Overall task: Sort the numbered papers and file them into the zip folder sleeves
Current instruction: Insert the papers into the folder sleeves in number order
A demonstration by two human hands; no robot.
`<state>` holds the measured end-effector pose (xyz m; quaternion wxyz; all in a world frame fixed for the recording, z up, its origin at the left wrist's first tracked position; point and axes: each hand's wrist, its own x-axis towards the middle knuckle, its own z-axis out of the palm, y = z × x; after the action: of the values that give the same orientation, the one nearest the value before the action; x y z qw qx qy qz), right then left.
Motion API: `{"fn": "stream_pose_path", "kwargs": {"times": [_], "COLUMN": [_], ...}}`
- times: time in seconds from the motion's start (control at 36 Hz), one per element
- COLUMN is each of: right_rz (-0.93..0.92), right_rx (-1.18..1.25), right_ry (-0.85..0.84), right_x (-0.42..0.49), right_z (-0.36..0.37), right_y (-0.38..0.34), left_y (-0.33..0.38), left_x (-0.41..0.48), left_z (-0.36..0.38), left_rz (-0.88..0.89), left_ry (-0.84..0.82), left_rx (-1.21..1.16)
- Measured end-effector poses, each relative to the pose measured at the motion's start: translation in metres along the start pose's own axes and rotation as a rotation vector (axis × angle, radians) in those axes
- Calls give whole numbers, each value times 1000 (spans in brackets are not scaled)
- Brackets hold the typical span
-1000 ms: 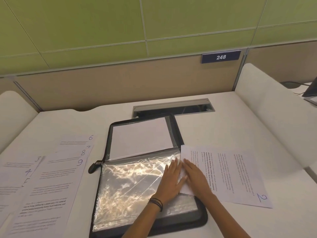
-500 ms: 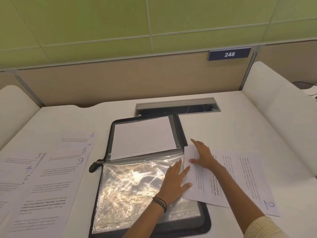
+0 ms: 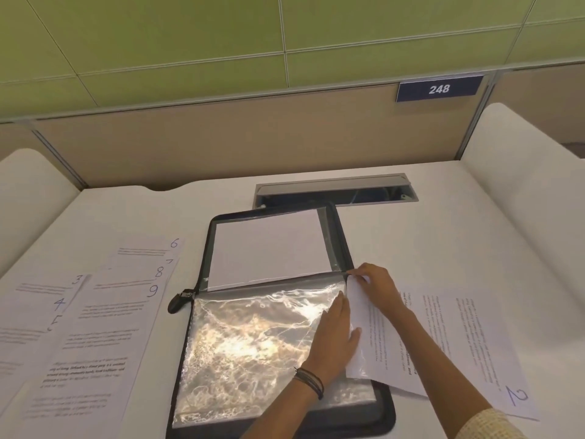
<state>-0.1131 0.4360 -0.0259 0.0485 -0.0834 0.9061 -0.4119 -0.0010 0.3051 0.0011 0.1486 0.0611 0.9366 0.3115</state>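
Left of zip folder [image 3: 343,239], on white desk [image 3: 443,242]: numbered papers [image 3: 95,327], 3 to 9, fanned flat. Behind folder: cable slot [image 3: 332,191], beige partition [image 3: 221,141], green wall panels [image 3: 190,36], sign 248 [image 3: 439,88]. On folder's clear sleeve [image 3: 253,343]: left hand [image 3: 335,337] flat, fingers straight, grasping nothing. At folder's right edge: right hand [image 3: 376,286] pinches paper 2 [image 3: 468,343], near edge curled up. Right of folder, past paper 2: bare desk up to right divider [image 3: 522,172].
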Motion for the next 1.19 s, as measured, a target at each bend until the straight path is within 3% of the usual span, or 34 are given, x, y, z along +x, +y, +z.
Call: {"fn": "stream_pose_path", "kwargs": {"times": [0.42,0.61,0.83,1.08,1.19], "right_rz": [-21,39,18,47,45], "right_rx": [201,184,141,125,-80], "right_ry": [99,-118,-168,55,167], "right_x": [7,8,8,11,13], "right_z": [-22,-23,-2,21,30], "right_y": [-13,-18,-15,-15,-11], "left_y": [14,12,1,-3,-9], "left_x": [2,0,0,-2,-8], "left_z": [-17,-17,-9,-5,0], "left_rz": [30,65,66,138,185], "left_ry": [60,100,90,37,26], "left_rx": [57,7,-19,51,42]}}
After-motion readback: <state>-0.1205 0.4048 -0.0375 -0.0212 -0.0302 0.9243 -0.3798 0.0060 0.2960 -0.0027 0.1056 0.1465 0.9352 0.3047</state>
